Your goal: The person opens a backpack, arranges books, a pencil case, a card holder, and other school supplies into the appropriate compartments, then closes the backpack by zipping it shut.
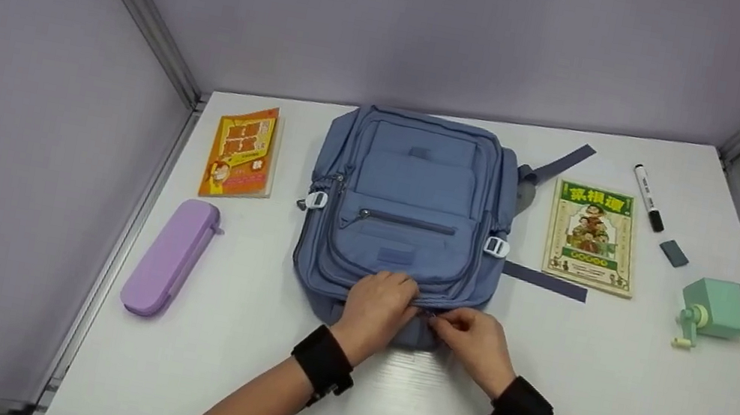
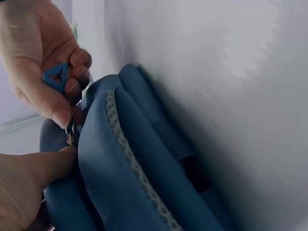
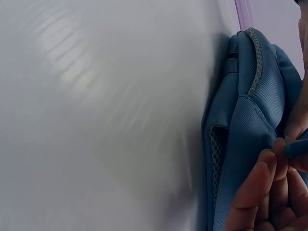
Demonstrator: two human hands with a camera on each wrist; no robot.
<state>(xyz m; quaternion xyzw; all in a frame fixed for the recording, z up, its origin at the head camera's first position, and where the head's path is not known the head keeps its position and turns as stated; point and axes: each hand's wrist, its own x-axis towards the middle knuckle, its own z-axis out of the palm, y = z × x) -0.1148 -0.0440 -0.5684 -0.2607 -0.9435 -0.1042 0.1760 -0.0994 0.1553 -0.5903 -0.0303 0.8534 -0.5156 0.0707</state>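
Note:
A blue backpack (image 1: 415, 170) lies flat on the white table, front side up. At its near edge my left hand (image 1: 379, 308) grips the fabric, fingers over the top and thumb (image 2: 57, 161) beside the zipper. Just to the right, my right hand (image 1: 476, 340) pinches a metal zipper pull (image 2: 71, 131) between thumb and fingertips. A blue triangular tab (image 2: 55, 77) on that pull shows inside the right hand. In the right wrist view the right fingers (image 3: 269, 187) are close against the bag's seam, and the left hand (image 3: 298, 118) is partly cut off by the frame.
Left of the bag are an orange book (image 1: 240, 154) and a purple pencil case (image 1: 170, 260). To its right lie a green-and-cream book (image 1: 593, 235), a marker (image 1: 648, 197), a dark eraser (image 1: 674, 253) and a green crank sharpener (image 1: 717, 308). Straps (image 1: 543, 281) stick out rightward.

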